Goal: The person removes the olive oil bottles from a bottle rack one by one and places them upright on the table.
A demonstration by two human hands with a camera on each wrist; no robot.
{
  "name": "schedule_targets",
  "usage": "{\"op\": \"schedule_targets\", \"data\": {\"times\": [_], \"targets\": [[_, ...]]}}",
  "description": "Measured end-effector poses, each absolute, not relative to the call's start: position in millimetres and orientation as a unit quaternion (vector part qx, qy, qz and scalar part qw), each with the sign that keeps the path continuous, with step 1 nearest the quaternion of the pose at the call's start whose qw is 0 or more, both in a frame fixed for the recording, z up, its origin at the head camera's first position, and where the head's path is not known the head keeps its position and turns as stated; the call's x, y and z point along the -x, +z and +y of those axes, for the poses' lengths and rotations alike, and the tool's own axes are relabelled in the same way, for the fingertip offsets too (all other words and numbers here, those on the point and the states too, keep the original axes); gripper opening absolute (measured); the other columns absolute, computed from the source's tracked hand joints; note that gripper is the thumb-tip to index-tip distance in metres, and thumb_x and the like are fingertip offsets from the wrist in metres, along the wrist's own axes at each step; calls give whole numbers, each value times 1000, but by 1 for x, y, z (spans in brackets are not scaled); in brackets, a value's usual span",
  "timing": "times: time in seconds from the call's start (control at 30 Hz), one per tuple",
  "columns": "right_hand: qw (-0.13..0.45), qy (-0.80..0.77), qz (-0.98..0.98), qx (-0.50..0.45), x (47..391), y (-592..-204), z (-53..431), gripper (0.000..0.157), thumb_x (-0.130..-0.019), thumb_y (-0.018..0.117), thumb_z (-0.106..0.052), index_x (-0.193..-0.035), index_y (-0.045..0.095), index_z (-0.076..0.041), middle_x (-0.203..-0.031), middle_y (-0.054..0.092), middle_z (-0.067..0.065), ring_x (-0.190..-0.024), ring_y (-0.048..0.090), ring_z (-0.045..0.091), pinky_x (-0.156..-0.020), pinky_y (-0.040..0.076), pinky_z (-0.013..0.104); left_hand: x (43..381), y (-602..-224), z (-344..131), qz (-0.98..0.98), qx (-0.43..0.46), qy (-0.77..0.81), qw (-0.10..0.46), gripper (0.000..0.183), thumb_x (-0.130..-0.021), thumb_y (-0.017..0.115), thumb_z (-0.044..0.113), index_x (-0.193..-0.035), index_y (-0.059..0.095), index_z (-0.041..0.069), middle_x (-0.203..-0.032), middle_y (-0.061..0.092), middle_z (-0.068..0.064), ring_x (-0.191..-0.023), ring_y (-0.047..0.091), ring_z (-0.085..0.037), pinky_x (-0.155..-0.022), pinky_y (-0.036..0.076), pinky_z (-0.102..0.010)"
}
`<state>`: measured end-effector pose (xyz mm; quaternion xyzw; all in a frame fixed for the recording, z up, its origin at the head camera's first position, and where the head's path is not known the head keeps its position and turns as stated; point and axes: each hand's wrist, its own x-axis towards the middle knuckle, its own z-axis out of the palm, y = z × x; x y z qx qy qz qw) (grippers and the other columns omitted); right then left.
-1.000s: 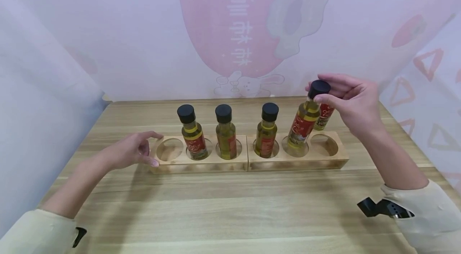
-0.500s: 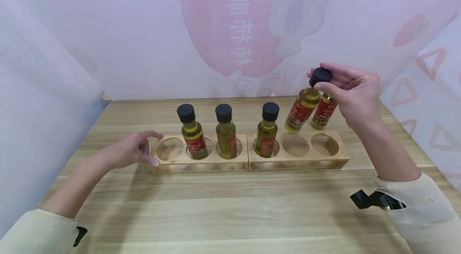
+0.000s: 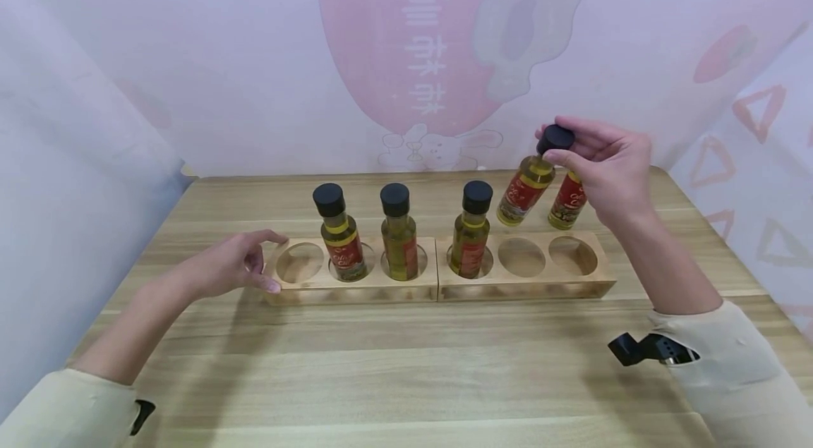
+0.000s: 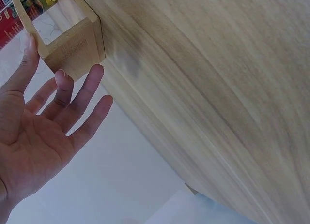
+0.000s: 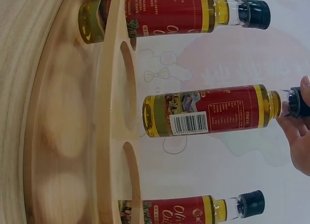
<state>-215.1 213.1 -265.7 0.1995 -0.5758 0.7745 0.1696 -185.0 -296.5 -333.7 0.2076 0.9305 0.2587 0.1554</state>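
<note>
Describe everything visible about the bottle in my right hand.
The bottle looks like clear glass holding yellowish liquid, with a black cap, yellow bands and a red label bearing a barcode. Your right hand pinches it near the cap. It leans in the head view, beyond the wooden rack, its base out of the holes.

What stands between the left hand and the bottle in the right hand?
Three black-capped bottles, standing in the wooden racks, appear between the left hand and the held bottle in the head view.
</note>
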Motion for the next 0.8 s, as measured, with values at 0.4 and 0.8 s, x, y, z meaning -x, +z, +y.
{"op": "schedule_targets", "data": {"times": [0.4,0.8], "targets": [[160,775,-590,-158,230,-282,213,39,-79,74,26,-112,77,4,-98,79,8,-93,77,17,-85,57,27,186,-334,-297,931,-206,257,156,81,-83,88,27,-143,47,-9,-76,54,-1,-70,49,-15,-64,42,-29],[156,784,-586,-136,240,-291,212,40,-79,72,28,-107,79,0,-96,79,7,-90,77,16,-82,58,27,187,-334,-297,933,-202,254,159,82,-83,88,27,-144,47,-9,-76,53,-1,-69,47,-15,-63,41,-29]]}}
